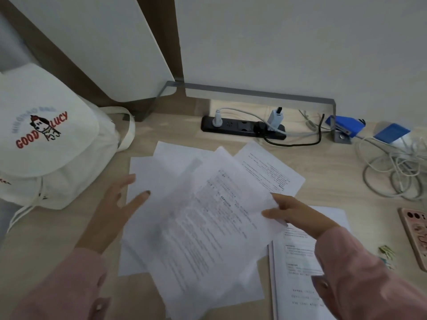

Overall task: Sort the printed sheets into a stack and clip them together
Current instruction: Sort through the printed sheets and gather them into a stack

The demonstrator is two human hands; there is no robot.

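Observation:
Several printed sheets lie fanned and overlapping on the wooden desk (69, 229). My right hand (293, 213) pinches the right edge of the top printed sheet (208, 222), which is blurred and lifted off the pile. Spread with straight fingers, my left hand (115, 204) hovers at the left edge of the loose sheets (147, 172) and holds nothing. Another printed sheet (270, 172) pokes out at the back right. A squared stack of printed pages (298, 282) lies at the front right, partly under my right sleeve. A small green clip (386, 251) lies to the right of that stack.
A white canvas bag (46, 139) with a red print stands at the left. A black power strip (242, 128) with plugs lies at the back. Tangled white cables (392, 172), blue items (390, 132) and a pink phone (416, 239) crowd the right side.

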